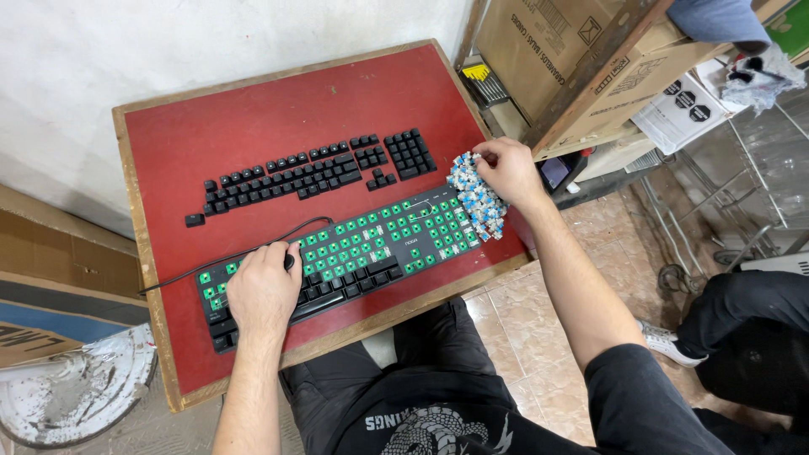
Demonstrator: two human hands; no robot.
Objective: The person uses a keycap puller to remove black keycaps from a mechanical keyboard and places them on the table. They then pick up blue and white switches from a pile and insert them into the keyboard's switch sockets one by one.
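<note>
A black keyboard (362, 253) lies near the front of a red-topped table (253, 118). Most of its caps are off, showing green sockets. My left hand (263, 286) rests on its left part, fingers curled over the frame. My right hand (506, 168) reaches into a heap of small blue and white key switches (476, 198) at the table's right edge, fingertips pinching among them. Whether a switch is held I cannot tell. The removed black keycaps (316, 173) lie in keyboard order on the table behind the keyboard.
The keyboard's black cable (211, 268) runs off to the left. A white wall stands behind the table. Cardboard boxes (581, 50) and a wire rack (742, 168) crowd the right. Another person's leg and shoe (674, 341) are on the tiled floor at right.
</note>
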